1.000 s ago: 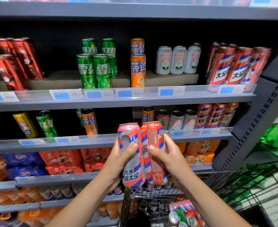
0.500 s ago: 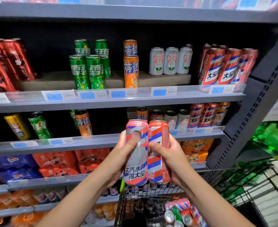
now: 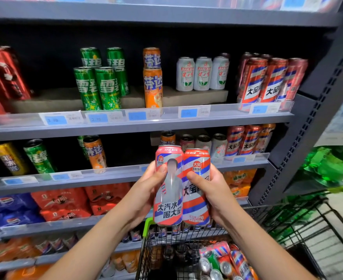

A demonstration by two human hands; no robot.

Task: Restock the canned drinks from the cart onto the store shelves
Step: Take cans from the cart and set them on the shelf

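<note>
Your left hand (image 3: pixel 144 190) has its fingers (image 3: pixel 160 170) wrapped round one striped can (image 3: pixel 169 188), your right hand (image 3: pixel 211 190) clamps another can (image 3: pixel 197 190), the two touching side by side, upright. They're up in front of the shelves (image 3: pixel 138 126), just above the cart (image 3: pixel 186 237), where more cans (image 3: pixel 223 261) lie.

Two hands (image 3: pixel 146 190) hold two striped cans (image 3: pixel 169 184).

Grey metal store shelving (image 3: pixel 138 126)
</note>
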